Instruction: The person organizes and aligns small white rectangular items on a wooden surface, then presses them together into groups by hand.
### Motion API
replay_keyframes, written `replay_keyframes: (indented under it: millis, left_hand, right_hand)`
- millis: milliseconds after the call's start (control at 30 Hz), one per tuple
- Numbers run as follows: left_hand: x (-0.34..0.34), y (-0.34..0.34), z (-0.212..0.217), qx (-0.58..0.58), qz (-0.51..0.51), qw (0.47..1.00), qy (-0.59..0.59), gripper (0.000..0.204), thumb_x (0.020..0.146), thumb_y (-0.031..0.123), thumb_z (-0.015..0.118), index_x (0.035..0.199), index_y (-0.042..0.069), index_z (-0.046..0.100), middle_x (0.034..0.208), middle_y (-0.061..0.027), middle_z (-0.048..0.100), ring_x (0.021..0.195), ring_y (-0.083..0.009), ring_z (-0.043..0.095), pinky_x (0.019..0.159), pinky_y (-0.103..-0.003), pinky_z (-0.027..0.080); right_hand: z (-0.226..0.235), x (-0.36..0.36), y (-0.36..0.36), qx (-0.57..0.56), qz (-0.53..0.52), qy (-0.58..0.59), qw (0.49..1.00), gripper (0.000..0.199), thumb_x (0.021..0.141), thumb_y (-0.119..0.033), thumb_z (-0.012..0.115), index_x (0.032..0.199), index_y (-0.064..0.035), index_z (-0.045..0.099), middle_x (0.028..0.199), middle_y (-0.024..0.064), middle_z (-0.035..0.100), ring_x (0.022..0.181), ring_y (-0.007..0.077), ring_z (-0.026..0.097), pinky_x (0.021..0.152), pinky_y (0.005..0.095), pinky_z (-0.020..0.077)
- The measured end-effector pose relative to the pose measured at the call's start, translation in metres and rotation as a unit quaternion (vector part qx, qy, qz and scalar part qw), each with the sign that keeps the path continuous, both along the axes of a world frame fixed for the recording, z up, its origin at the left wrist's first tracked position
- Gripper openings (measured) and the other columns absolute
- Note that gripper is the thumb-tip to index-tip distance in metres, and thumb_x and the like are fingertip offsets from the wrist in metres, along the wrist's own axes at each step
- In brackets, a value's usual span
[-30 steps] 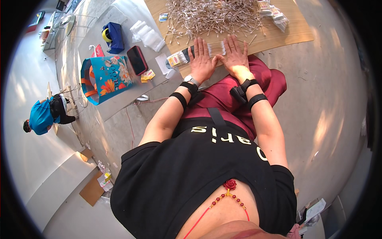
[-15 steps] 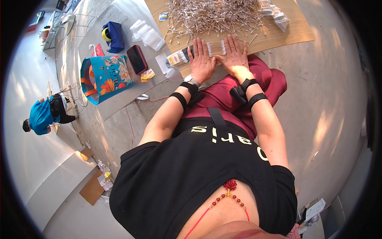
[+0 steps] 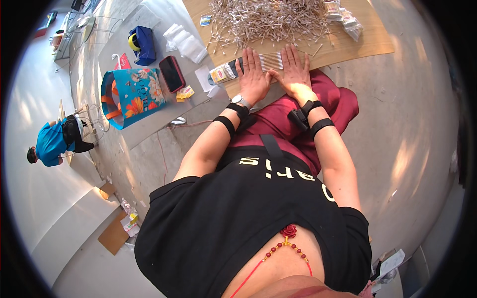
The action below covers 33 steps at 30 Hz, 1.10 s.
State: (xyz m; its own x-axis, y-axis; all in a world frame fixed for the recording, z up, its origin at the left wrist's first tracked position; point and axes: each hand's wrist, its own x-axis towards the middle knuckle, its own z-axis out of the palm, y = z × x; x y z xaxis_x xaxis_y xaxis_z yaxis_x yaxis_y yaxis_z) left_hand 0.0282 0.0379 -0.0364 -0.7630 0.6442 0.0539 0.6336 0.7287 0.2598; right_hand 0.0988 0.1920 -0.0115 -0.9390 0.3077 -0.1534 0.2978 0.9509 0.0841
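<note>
While both flat, open hands press the swab bundle (image 3: 271, 61) | loose swab heap (image 3: 268, 20) behind | phone (image 3: 172, 73) left.

Your left hand (image 3: 253, 74) and right hand (image 3: 294, 73) lie flat, fingers spread, on a packet of cotton swabs (image 3: 248, 66) at the near edge of a wooden board (image 3: 367, 37). A loose heap of swabs (image 3: 268, 20) lies just beyond. A phone (image 3: 172, 73) and a flowered bag (image 3: 130, 95) sit to your left.

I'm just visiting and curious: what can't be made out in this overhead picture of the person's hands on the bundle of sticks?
- Bundle of thin sticks: head view, its ends lie under the left hand and right hand.
- Palms: pressed face down, hidden.
- Stick pile: cut off by the top edge.
- Small packets: too small to identify.
- Distant person in blue: tiny, warped near the rim.
</note>
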Motion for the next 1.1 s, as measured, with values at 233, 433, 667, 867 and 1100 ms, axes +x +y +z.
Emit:
replay_keyframes:
  millis: [233, 433, 667, 867, 1100]
  left_hand:
    - [-0.001, 0.001, 0.0, 0.002, -0.004, 1.0, 0.02, 0.09, 0.099, 0.046, 0.055, 0.162, -0.009, 0.022, 0.174, -0.0249, 0.01, 0.163, -0.0379, -0.001, 0.127, -0.059, -0.003]
    - [-0.002, -0.001, 0.0, 0.008, -0.001, 1.0, 0.02, 0.092, 0.099, 0.047, 0.055, 0.162, -0.01, 0.021, 0.174, -0.0253, 0.012, 0.163, -0.0386, 0.0, 0.127, -0.058, -0.003]
    - [-0.002, -0.004, 0.005, 0.044, -0.007, 0.999, 0.008, 0.091, 0.102, 0.05, 0.052, 0.161, -0.011, 0.02, 0.172, -0.0282, 0.015, 0.162, -0.0412, 0.003, 0.127, -0.06, 0.0]
    - [-0.005, -0.006, -0.001, 0.033, -0.009, 0.999, 0.007, 0.089, 0.103, 0.051, 0.052, 0.162, -0.01, 0.022, 0.172, -0.0268, 0.014, 0.163, -0.0397, 0.003, 0.127, -0.06, -0.001]
    - [-0.004, -0.006, 0.002, 0.027, -0.011, 1.0, 0.003, 0.085, 0.105, 0.048, 0.047, 0.163, -0.008, 0.02, 0.173, -0.0258, 0.012, 0.163, -0.0386, 0.002, 0.127, -0.06, 0.003]
  right_hand:
    - [-0.008, 0.0, 0.002, 0.001, 0.012, 0.018, 1.0, 0.095, 0.101, -0.077, 0.026, 0.169, -0.0124, 0.016, 0.178, 0.0033, 0.011, 0.164, 0.0186, 0.0, 0.129, 0.0558, -0.0067]
    - [-0.008, 0.0, 0.002, -0.018, 0.01, 0.026, 0.999, 0.095, 0.101, -0.077, 0.027, 0.169, -0.0117, 0.016, 0.177, 0.0048, 0.011, 0.164, 0.0194, 0.001, 0.129, 0.0559, -0.0042]
    - [-0.017, 0.001, 0.005, -0.012, 0.004, 0.052, 0.999, 0.097, 0.1, -0.079, 0.027, 0.169, -0.0114, 0.016, 0.177, 0.0063, 0.01, 0.164, 0.0192, 0.0, 0.129, 0.0567, -0.0066]
    - [-0.016, 0.0, 0.004, -0.001, 0.015, 0.047, 0.999, 0.096, 0.1, -0.078, 0.026, 0.169, -0.0118, 0.017, 0.177, 0.0047, 0.011, 0.164, 0.0188, 0.0, 0.129, 0.0572, -0.0064]
    - [-0.01, -0.001, 0.002, -0.013, 0.015, 0.032, 0.999, 0.094, 0.101, -0.076, 0.029, 0.169, -0.0119, 0.017, 0.177, 0.0047, 0.012, 0.164, 0.0183, 0.002, 0.129, 0.056, -0.0045]
